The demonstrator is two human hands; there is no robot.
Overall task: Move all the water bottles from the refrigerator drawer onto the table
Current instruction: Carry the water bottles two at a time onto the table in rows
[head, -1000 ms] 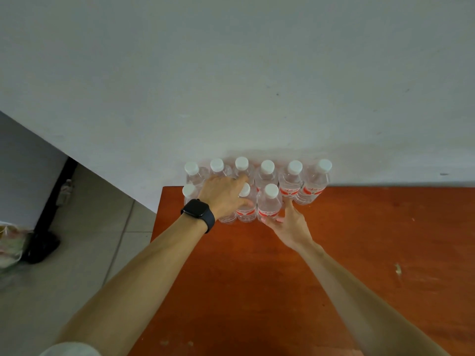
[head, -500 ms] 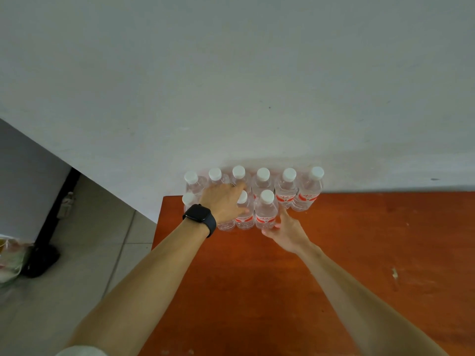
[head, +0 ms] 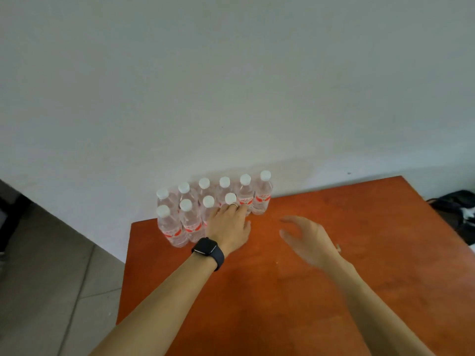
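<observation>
Several clear water bottles [head: 191, 222] with white caps and red labels stand upright in two rows at the far left corner of the orange-brown table [head: 334, 291], against the wall. My left hand [head: 228, 226], with a black watch on its wrist, reaches to the right end of the front row. Its fingers lie against the bottle there [head: 230, 199] and hide its body. My right hand [head: 305, 238] hovers above the table to the right of the bottles, fingers spread and slightly blurred, holding nothing.
A pale wall [head: 231, 86] rises directly behind the bottles. Grey floor tiles [head: 51, 291] lie left of the table's edge. A dark bag [head: 457, 211] sits on the floor beyond the table's right corner.
My right hand has come off the front-row bottle and drawn back to the right. My left hand has shifted right along the front row. The camera view has swung left.
</observation>
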